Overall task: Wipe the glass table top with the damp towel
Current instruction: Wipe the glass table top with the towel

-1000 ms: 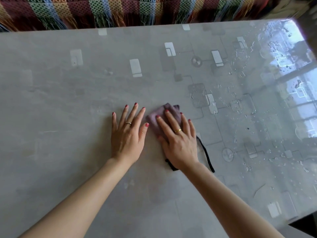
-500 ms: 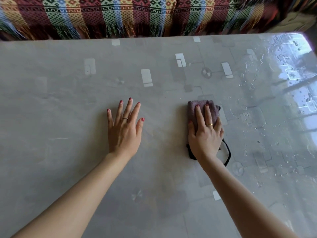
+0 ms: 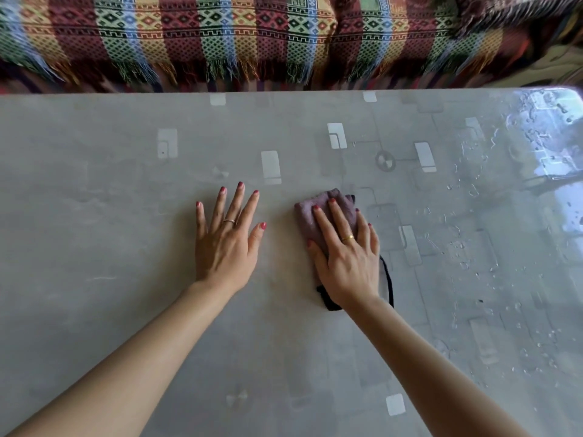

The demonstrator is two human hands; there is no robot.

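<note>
While both bare forearms reach forward over it, the broad grey glass table top [image 3: 94, 310] with its pale rectangular markings fills nearly the whole view. Beyond the fingertips of both hands, along the table's far edge, hangs a striped woven throw with fringe [image 3: 252, 36] in red, green, yellow and blue. Out past the right hand, toward the far right corner, scattered water droplets [image 3: 467, 247] sit on the glass under a bright reflection.

The left hand [image 3: 227, 244] lies palm down and flat on the bare glass, fingers spread wide and holding nothing (a thin ring shows on one finger). The right hand [image 3: 345, 260] is just beside it, apart from it, also palm down with fingers extended, pressing on a small folded mauve damp towel [image 3: 318, 212]. The towel rests on the glass directly under this hand's fingers and palm, its far end poking out past the fingertips. A dark black edging or loop [image 3: 389, 282] of the cloth trails out beside the wrist and under the heel of the hand.
</note>
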